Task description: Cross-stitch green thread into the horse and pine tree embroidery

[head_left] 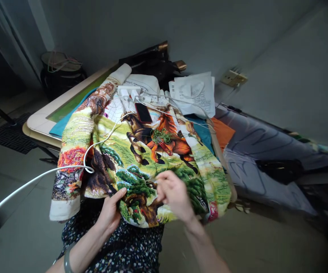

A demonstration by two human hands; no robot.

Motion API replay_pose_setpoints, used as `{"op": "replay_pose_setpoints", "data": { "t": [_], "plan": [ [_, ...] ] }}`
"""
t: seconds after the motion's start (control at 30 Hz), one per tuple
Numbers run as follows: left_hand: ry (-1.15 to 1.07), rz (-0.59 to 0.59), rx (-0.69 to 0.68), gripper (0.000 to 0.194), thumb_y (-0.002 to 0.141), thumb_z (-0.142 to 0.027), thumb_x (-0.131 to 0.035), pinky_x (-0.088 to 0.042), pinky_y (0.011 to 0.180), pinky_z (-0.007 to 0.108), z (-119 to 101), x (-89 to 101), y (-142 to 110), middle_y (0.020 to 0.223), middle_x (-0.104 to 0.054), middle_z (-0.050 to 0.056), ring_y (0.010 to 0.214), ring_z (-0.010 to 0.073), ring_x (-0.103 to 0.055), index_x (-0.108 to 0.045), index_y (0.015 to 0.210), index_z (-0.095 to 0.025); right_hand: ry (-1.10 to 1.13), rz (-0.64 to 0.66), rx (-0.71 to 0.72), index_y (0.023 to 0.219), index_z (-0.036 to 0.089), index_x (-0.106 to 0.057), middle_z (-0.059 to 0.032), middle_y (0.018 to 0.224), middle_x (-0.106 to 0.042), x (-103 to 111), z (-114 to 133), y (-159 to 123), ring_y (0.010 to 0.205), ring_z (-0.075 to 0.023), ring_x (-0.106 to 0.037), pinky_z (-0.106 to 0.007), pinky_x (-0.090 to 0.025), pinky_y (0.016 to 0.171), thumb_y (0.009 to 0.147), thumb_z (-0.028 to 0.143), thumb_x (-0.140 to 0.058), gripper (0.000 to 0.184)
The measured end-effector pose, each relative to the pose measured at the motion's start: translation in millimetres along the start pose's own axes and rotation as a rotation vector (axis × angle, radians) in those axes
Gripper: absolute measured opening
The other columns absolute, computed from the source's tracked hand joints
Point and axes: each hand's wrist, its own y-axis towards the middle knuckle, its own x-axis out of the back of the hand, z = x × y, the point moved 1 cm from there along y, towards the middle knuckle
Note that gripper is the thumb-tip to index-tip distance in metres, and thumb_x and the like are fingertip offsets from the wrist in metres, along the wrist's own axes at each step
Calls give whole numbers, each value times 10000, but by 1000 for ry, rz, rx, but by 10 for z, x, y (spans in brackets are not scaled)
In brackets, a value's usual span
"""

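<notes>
At the lower centre of the head view, the left hand (113,212) pinches the near edge of the horse-patterned cloth (141,182) between thumb and fingers. Right of it, the right hand (173,192) is blurred, its fingers curled together just over the cloth; whether they grip anything, I cannot tell. The cloth covers much of the table (43,113), mid-frame, with a phone (143,113) and tangled green thread (161,135) on top.

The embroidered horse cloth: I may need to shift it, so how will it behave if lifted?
The cloth will probably sag, since its near edge already droops past the table. The phone and the loose thread bundle lying on it would likely slide.
</notes>
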Motion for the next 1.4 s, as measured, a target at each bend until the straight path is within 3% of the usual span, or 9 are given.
{"op": "replay_pose_setpoints", "data": {
  "t": [0.1, 0.2, 0.33, 0.53, 0.9, 1.1, 1.27, 1.4],
  "plan": [
    [11, 3, 7, 309, 568, -219, -916, -602, 834, 392, 7, 19, 9, 846, -807, 94, 807, 272, -750, -779, 822, -108, -59, 127, 31, 914, 184, -708, 22, 545, -574, -537, -191, -93, 453, -107, -509, -198, -399, 445, 932, 344, -530, 240],
    [14, 1, 8, 246, 566, -224, -915, -595, 825, 374, 13, 38, 22, 750, -784, 70, 760, 248, -737, -758, 722, -117, -188, 119, 100, 861, 188, -746, 0, 577, -627, -698, -255, -148, 497, -119, -547, -204, -403, 492, 916, 231, -513, 243],
    [9, 8, 10, 210, 582, -215, -907, -588, 804, 356, 17, 42, 30, 644, -736, 29, 634, 192, -690, -739, 668, -124, -234, 81, 114, 878, 188, -758, -3, 571, -649, -686, -249, -152, 489, -138, -571, -219, -394, 487, 921, 234, -515, 251],
    [-2, 5, 10, 222, 571, -209, -904, -588, 794, 356, 23, 38, 21, 749, -777, 77, 761, 244, -728, -746, 692, -113, -227, 78, 137, 866, 189, -768, -12, 598, -682, -701, -218, -123, 495, -144, -582, -224, -416, 510, 913, 216, -513, 260],
    [-10, -7, 6, 236, 548, -203, -913, -591, 826, 360, 33, 55, 30, 746, -774, 63, 806, 238, -726, -753, 700, -120, -297, 69, 168, 872, 197, -800, -17, 620, -722, -735, -229, -123, 517, -156, -632, -235, -414, 529, 902, 173, -541, 262],
    [-20, -12, 11, 220, 565, -187, -899, -585, 823, 354, 38, 56, 33, 766, -779, 70, 821, 243, -729, -758, 720, -121, -339, 58, 206, 877, 224, -814, -26, 742, -781, -733, -242, -97, 574, -165, -677, -242, -438, 577, 887, 136, -560, 269],
    [-33, -19, 14, 205, 572, -173, -889, -580, 777, 330, 38, 49, 27, 741, -772, 65, 733, 211, -712, -759, 718, -113, -415, 71, 213, 888, 237, -810, -36, 793, -793, -754, -228, -89, 658, -178, -719, -239, -464, 643, 893, 122, -545, 289],
    [-50, -39, -2, 220, 536, -162, -906, -567, 684, 279, 31, 37, 19, 688, -748, 39, 626, 157, -664, -751, 681, -106, -494, 13, 172, 863, 208, -768, -35, 672, -739, -858, -238, -144, 568, -163, -658, -238, -445, 610, 901, 147, -524, 254]
  ]
}}
